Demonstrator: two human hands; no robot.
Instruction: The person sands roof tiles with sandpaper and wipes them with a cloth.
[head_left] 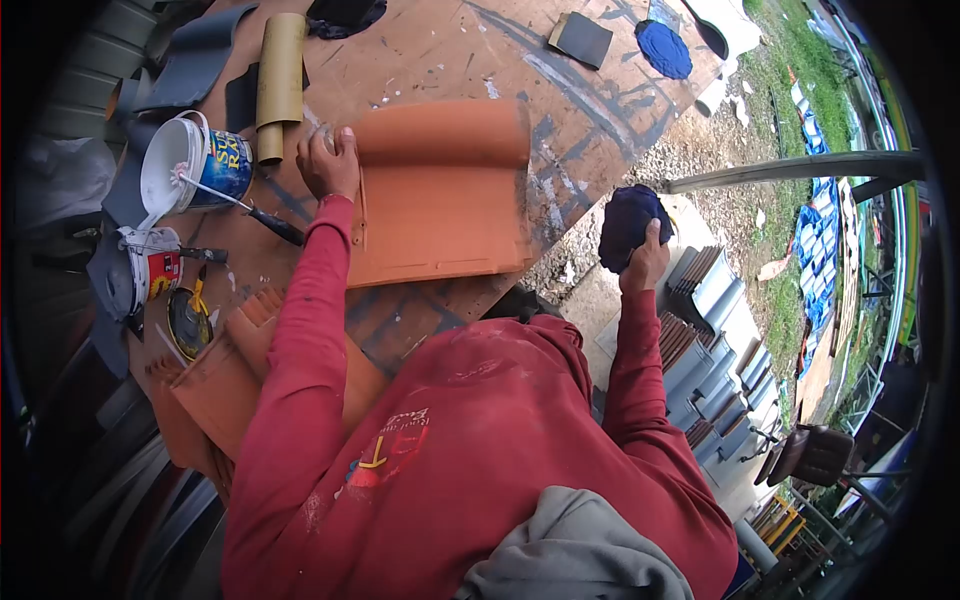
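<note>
An orange roof tile (440, 215) with a rounded raised ridge lies on the paint-stained work table. My left hand (330, 165) is at its upper left corner, fingers curled over the end edge. Off the table's right side, my right hand (645, 266) grips a dark, navy-blue wadded rag (630, 225), thumb on top. The rag is apart from the tile. Dark smudges show along the tile's right end.
A paint bucket (228, 170) with a roller (270, 222) stands at left, beside a smaller tub (165, 262). More orange tiles (215, 395) are stacked near me. Sandpaper (580, 40) and a blue round pad (663, 50) lie at the back. Grey tiles (705, 290) stand right.
</note>
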